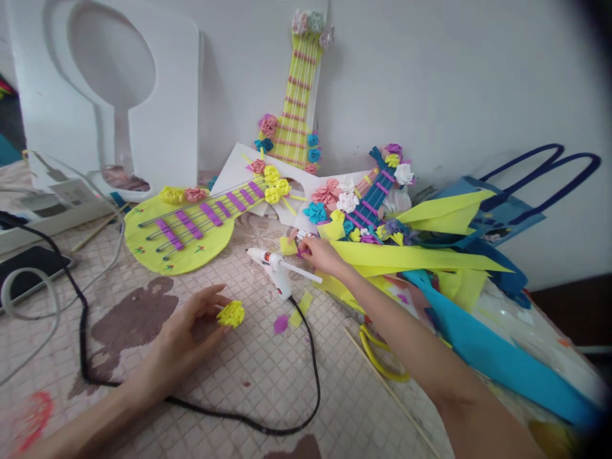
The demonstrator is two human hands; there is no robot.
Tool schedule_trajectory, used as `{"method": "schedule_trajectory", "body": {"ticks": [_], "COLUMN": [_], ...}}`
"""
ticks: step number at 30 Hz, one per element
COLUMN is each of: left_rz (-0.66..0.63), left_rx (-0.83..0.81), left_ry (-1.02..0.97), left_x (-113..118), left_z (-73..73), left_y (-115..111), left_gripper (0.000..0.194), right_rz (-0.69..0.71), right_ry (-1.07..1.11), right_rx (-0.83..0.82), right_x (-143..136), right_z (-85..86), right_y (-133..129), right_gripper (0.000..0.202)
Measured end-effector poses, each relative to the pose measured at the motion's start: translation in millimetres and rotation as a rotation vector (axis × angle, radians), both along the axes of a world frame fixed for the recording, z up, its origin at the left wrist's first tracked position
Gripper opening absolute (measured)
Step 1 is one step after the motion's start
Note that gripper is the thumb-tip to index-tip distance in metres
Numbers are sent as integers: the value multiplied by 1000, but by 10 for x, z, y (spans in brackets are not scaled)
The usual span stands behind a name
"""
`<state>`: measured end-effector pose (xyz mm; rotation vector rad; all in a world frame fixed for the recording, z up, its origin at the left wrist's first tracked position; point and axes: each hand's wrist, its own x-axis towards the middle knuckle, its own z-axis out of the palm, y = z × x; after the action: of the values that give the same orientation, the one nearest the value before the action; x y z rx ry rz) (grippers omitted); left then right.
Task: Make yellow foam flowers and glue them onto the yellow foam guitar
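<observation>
Between the thumb and fingers of my left hand [194, 322] is a yellow paper flower [232, 313], held just above the tablecloth. My right hand [321, 256] reaches across to the paper scraps in the middle, its fingers pinched together. A bit of purple shows at those fingertips; whether it is gripped I cannot tell. Beside that hand lies a yellow paper scrap [287, 247]. A white glue gun [277, 271] with a glue stick in its back rests between my hands. Purple [281, 324] and pale yellow [301, 308] scraps lie below it.
A yellow paper guitar [191, 233] lies behind my left hand, and a flower-trimmed yellow guitar neck [296, 95] leans on the wall. Yellow strips [421, 256], a blue sheet [502, 350] and yellow-handled scissors [382, 357] are on the right. The black cord [239, 417] loops across the front.
</observation>
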<state>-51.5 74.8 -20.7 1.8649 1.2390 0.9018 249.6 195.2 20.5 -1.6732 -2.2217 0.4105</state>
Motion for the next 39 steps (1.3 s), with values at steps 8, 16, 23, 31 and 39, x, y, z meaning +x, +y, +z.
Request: {"method": "schedule_trajectory", "body": {"ticks": [8, 16, 23, 31, 39], "left_rz": [-17, -6, -12, -19, -33], "left_rx": [-28, -8, 21, 41, 48], "left_ry": [-23, 14, 13, 28, 35], "left_x": [42, 27, 42, 21, 20], "left_z": [120, 59, 76, 63, 70], "left_y": [-22, -5, 0, -6, -4], "left_gripper": [53, 56, 54, 55, 54], "right_rz": [-59, -100, -102, -113, -119], "right_ry": [171, 790, 669, 261, 2], "right_rx": [-35, -436, -405, -147, -36], "right_x": [268, 300, 214, 47, -84], "right_z": [225, 205, 171, 120, 84], "right_y": [-392, -1068, -1150, -774, -403], "right_gripper": [27, 23, 23, 17, 5]}}
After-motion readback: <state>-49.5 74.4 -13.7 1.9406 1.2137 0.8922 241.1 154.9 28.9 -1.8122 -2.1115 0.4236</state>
